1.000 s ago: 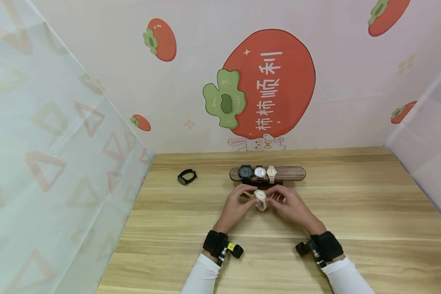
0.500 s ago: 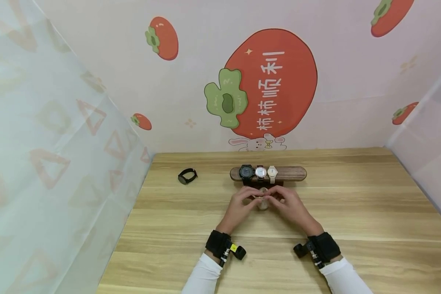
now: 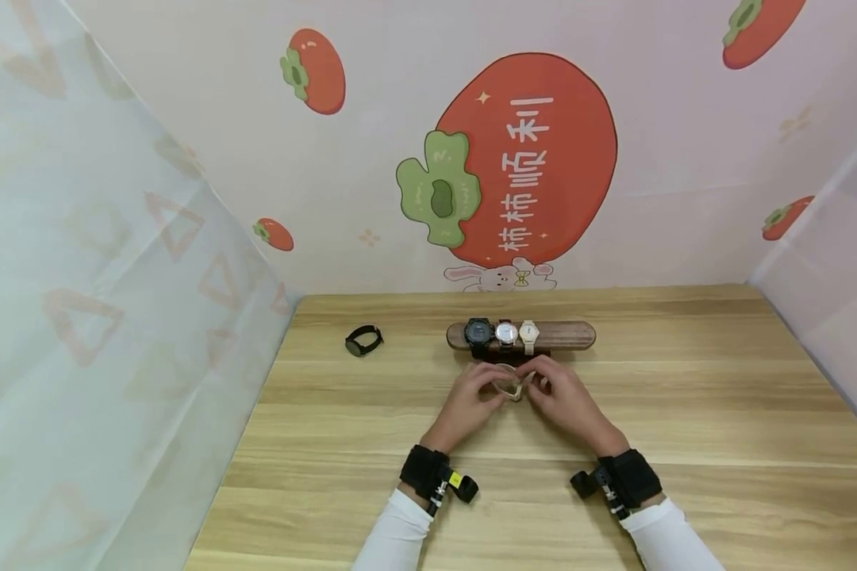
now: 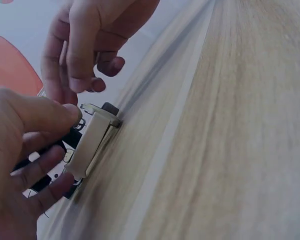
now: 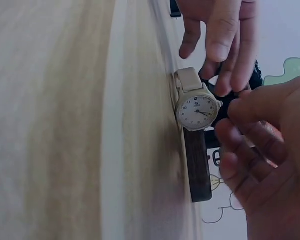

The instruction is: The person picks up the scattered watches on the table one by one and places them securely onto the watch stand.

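A wristwatch point(image 5: 197, 111) with a cream strap and white dial is between both hands at the table's middle. Its strap point(image 4: 91, 142) forms a loop, and in the head view I look into that loop from above. With thumb and fingers on either side, my left hand point(image 3: 466, 403) holds the watch. My right hand point(image 3: 566, 403) pinches at its right edge, thumb and index finger by the crown. Right behind the hands is a dark wooden watch stand point(image 3: 573, 335), bearing a black watch point(image 3: 478, 333), a white-faced watch point(image 3: 505, 334) and a cream watch point(image 3: 529, 335).
A black watch with a closed band point(image 3: 363, 341) lies on the wooden table point(image 3: 685, 412) to the left of the stand. Patterned wall sheets point(image 3: 357, 159) rise at the back and both sides.
The held watch has turned: its dial faced up a second ago, and now its strap loop opens upward. Both hands have stayed in nearly the same place, with fingers shifting around it.
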Demonstrator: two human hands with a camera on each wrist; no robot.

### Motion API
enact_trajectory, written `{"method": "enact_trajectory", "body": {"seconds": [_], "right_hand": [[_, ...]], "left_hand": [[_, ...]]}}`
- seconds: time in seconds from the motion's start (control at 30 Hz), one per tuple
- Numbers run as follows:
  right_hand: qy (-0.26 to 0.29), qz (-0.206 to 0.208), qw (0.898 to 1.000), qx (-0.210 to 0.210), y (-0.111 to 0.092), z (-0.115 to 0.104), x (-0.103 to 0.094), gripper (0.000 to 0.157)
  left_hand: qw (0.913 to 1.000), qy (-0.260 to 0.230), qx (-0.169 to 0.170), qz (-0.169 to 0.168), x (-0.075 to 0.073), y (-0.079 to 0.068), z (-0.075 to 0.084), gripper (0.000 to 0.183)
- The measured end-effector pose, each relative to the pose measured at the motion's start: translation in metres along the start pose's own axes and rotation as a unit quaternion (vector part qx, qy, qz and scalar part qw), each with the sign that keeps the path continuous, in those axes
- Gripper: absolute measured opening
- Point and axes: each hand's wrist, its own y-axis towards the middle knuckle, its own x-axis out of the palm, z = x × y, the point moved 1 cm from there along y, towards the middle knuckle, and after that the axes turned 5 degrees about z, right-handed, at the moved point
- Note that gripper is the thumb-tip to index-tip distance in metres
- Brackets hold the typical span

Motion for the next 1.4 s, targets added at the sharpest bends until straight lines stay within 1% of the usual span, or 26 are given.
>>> {"method": "enact_trajectory", "body": {"seconds": [0.13, 0.3, 0.47, 0.6, 0.77, 0.97, 1.07, 1.17, 1.4], "right_hand": [[-0.025, -0.017, 1.0, -0.006, -0.001, 0.003, 0.001, 0.031], [-0.038, -0.027, 0.999, -0.015, -0.003, 0.003, 0.003, 0.029], [-0.039, -0.026, 0.999, -0.017, -0.004, 0.004, 0.005, 0.022], [-0.034, -0.031, 0.999, -0.017, -0.004, 0.005, 0.005, 0.022], [-0.032, -0.026, 0.999, -0.017, -0.004, 0.005, 0.004, 0.022], [-0.021, -0.03, 0.999, 0.001, -0.003, 0.004, 0.001, 0.02], [-0.006, -0.028, 1.0, 0.005, -0.003, 0.003, 0.0, 0.02], [0.013, -0.027, 1.0, 0.008, -0.003, 0.002, -0.001, 0.019], [0.048, -0.029, 0.998, 0.012, -0.002, 0.001, -0.002, 0.017]], "left_hand": [[0.999, 0.035, -0.019, -0.021, 0.002, 0.0, -0.003, 0.032], [0.9981, 0.045, -0.03, -0.031, 0.003, -0.001, -0.003, 0.024], [0.9979, 0.048, -0.033, -0.03, 0.003, -0.001, -0.001, 0.017], [0.9981, 0.045, -0.034, -0.025, 0.002, -0.002, 0.0, 0.014], [0.9988, 0.024, -0.036, -0.022, -0.001, -0.002, -0.001, 0.014], [0.9992, -0.014, -0.038, -0.001, -0.005, -0.003, -0.001, 0.013], [0.9986, -0.031, -0.04, 0.014, -0.007, -0.003, -0.002, 0.012], [0.9982, -0.038, -0.038, 0.028, -0.008, -0.003, -0.003, 0.011], [0.9957, -0.072, -0.041, 0.042, -0.01, -0.002, -0.001, 0.011]]}}
